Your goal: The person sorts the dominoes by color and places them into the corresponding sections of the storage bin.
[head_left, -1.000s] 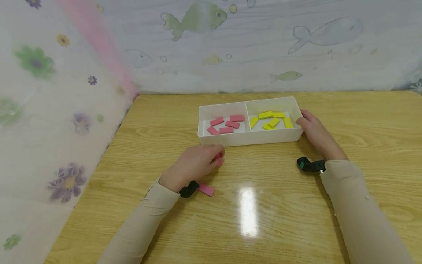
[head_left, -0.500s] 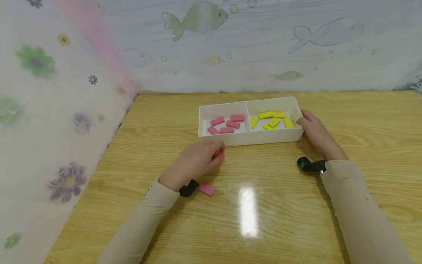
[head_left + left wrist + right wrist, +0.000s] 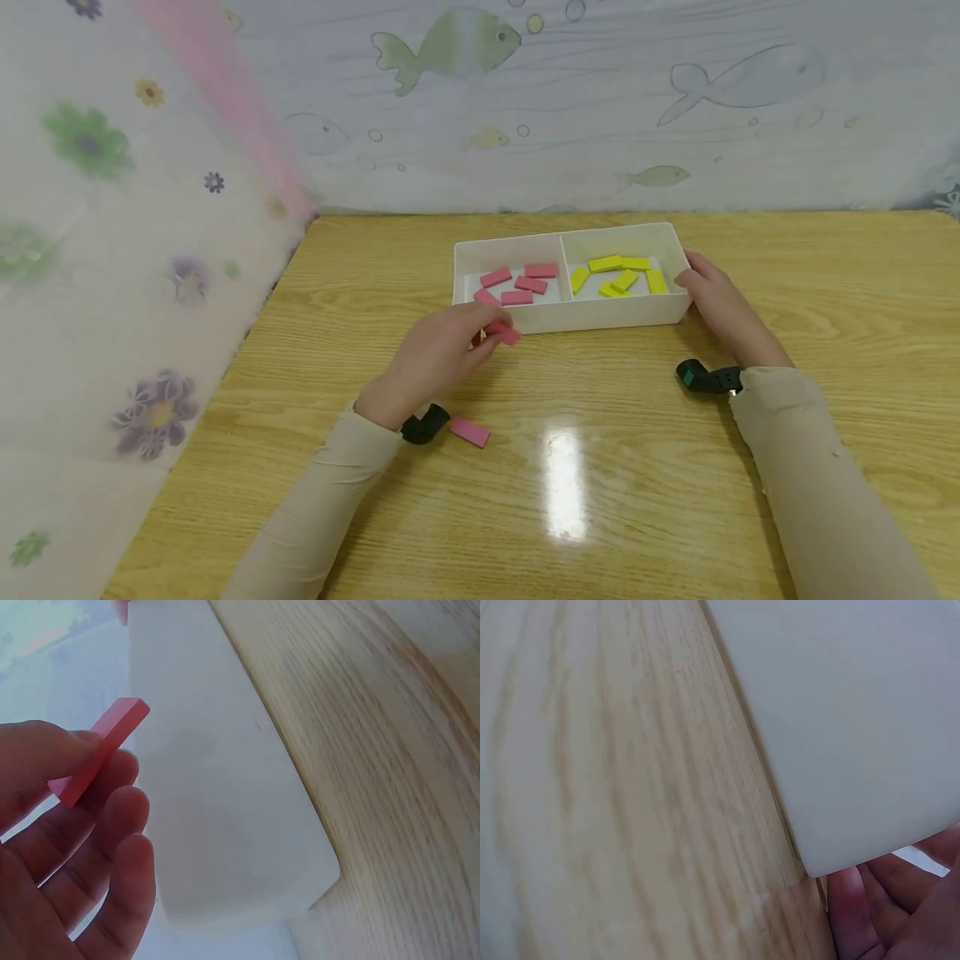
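Note:
My left hand [image 3: 442, 346] pinches a small flat pink block [image 3: 122, 724] between thumb and fingertips, just in front of the box's near wall on the left. The white two-compartment box [image 3: 600, 315] stands on the table. At its right end, my right hand [image 3: 723, 308] holds the end wall, with the thumb at the rim and the fingers along the outside. Several pink blocks [image 3: 517, 297] lie in the left compartment, and several yellow blocks [image 3: 605, 263] in the right. A loose pink block [image 3: 470, 432] lies on the table near my left wrist.
The wooden table [image 3: 637, 492] meets a wall covering [image 3: 600, 108] with painted fish behind the box. On the left is a flowered covering [image 3: 157, 292]. A divider [image 3: 566, 267] splits the box. Each wrist wears a black camera strap [image 3: 708, 379].
My left hand has risen slightly towards the box's near wall, and the pink block in its fingers now shows more plainly. The right hand and the box stay in place.

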Available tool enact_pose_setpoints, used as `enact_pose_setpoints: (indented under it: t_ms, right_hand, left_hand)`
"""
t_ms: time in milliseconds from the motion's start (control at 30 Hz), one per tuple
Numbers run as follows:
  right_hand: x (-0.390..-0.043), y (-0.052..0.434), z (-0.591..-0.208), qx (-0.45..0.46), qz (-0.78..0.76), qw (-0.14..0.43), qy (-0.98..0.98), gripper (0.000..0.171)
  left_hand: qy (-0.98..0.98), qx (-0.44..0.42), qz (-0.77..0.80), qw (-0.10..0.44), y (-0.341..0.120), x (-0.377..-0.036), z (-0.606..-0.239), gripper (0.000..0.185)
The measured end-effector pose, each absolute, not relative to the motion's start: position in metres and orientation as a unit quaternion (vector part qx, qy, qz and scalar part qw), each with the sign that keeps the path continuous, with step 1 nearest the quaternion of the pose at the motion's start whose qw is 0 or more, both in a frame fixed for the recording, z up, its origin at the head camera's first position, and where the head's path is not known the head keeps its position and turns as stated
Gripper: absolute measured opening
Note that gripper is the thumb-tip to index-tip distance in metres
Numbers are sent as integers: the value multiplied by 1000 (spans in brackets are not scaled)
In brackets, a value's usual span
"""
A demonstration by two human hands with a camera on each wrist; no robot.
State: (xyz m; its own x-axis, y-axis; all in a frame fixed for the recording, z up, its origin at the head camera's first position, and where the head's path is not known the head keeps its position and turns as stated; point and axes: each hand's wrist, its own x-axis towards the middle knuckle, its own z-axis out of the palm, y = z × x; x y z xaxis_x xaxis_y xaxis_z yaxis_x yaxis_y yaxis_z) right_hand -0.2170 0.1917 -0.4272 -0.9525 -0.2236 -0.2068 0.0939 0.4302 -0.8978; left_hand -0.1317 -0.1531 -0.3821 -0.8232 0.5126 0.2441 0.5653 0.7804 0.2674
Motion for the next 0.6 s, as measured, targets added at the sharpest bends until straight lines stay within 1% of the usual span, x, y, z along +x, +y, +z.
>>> enact_pose_setpoints:
  t_ms: [100,367,600]
  right_hand:
    - [-217,192,-428,-40,-532,149,833,55]
    - [-218,193,-431,-42,-525,151,837,55]
    - [-219,193,-430,-39,-525,152,836,55]
  left_hand:
    - [-940,-280,-173,92,-155,-132,-381,11]
    - [-947,-217,-204,119,-164,-135,-376,22]
    - [-951,-191,-225,92,-173,-143,-375,28]
